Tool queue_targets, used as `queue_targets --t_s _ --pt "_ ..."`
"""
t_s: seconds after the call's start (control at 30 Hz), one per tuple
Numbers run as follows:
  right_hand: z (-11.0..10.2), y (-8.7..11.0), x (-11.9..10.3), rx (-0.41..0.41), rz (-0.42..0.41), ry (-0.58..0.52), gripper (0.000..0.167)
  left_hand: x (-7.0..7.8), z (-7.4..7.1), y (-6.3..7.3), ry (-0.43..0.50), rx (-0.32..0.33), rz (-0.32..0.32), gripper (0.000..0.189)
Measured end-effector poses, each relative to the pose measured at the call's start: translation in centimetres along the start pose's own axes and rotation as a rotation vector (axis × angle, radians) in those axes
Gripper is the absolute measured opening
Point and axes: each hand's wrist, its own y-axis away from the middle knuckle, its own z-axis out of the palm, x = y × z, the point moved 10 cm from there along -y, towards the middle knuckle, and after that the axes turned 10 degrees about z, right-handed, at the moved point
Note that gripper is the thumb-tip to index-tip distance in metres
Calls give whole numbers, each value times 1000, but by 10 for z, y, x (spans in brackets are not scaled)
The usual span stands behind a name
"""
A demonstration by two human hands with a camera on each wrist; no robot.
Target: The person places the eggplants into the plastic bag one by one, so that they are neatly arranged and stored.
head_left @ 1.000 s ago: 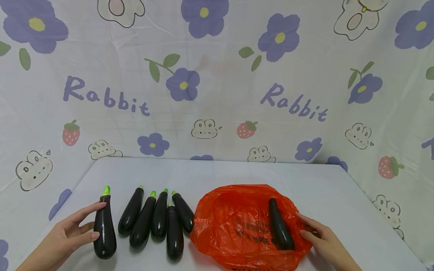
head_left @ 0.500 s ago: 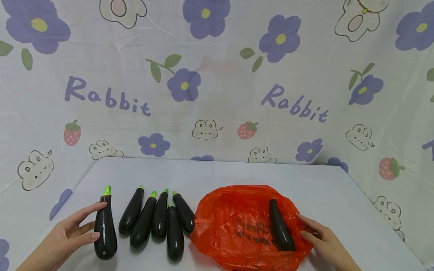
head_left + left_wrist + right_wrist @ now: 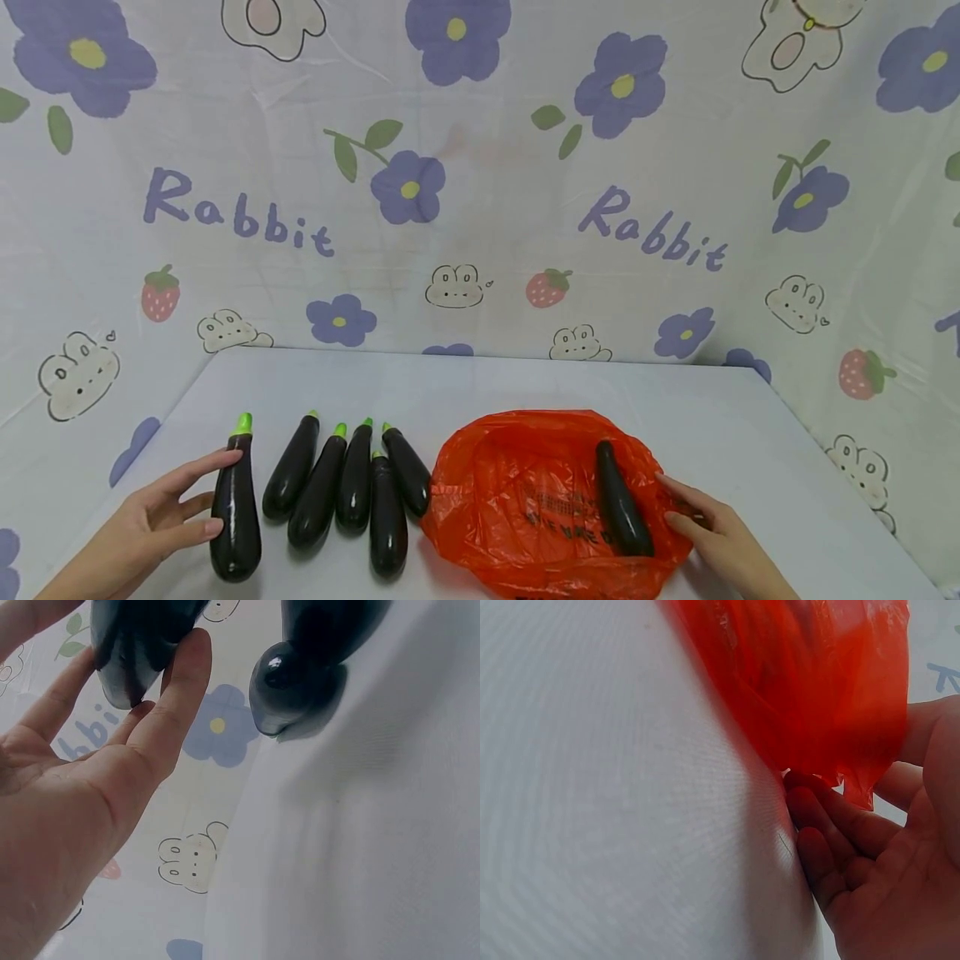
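My left hand (image 3: 153, 521) holds a dark, glossy eggplant (image 3: 236, 517) between thumb and fingers at the table's left, its green stem end pointing away from me. In the left wrist view, the fingers lie along both sides of that eggplant (image 3: 135, 645). At the right, a red plastic bag (image 3: 510, 467) lies with its mouth spread wide, and one eggplant (image 3: 622, 500) rests inside near its right side. My right hand (image 3: 720, 533) grips the bag's right edge. In the right wrist view, the thumb is partly hidden behind the red film (image 3: 825, 690), with curled fingers below.
Several more eggplants (image 3: 318, 492) lie side by side between my left hand and the bag, the rightmost (image 3: 405, 471) at the bag's left edge. They lie on a white table (image 3: 375, 379). Behind it hangs a printed cloth (image 3: 480, 225) with flowers and rabbits.
The eggplant in my left hand has shifted slightly to the right and towards me, with the fingers following. My right hand, the bag and the other eggplants look still.
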Motion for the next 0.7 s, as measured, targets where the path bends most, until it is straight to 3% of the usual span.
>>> queue_targets --t_s 0.7 --pt "1 -3 3 -6 -16 -19 52 0 -1 0 -21 22 -16 65"
